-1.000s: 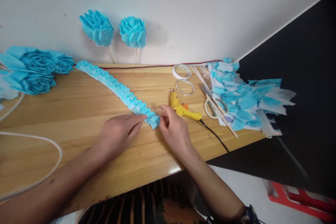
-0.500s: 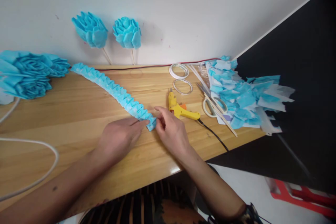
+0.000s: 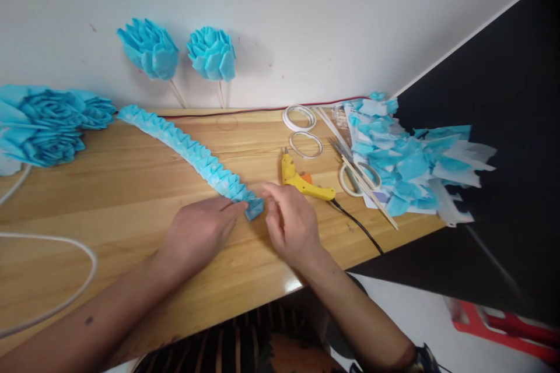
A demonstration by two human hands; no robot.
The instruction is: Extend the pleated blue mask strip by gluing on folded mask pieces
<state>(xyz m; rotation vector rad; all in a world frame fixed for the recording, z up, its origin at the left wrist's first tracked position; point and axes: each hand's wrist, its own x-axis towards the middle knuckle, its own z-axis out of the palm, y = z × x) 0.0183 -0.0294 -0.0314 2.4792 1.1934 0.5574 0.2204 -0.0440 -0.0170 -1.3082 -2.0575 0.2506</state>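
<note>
A long pleated strip of light-blue crepe paper [image 3: 192, 152] runs diagonally across the wooden table. My left hand [image 3: 199, 230] is closed on its near end, thumb and fingertips pinching the folds. Just right of that end, a small gap away, my right hand [image 3: 294, 222] has its fingers curled in toward the thumb. Whatever it may hold is hidden. Beyond the right hand lies a yellow glue gun [image 3: 306, 183] on its side, nozzle pointing away from me.
Two blue paper flowers on sticks [image 3: 212, 53] lean against the wall. More blue flowers [image 3: 52, 122] lie at the left by a white cable [image 3: 90, 250]. Tape rolls [image 3: 300, 118], scissors [image 3: 350, 178], thin sticks [image 3: 371, 195] and a heap of blue paper pieces [image 3: 406, 160] are at the right.
My right hand has come away from the strip's end, moving slightly right and toward me, its fingers more curled. My left hand keeps its grip on the strip.
</note>
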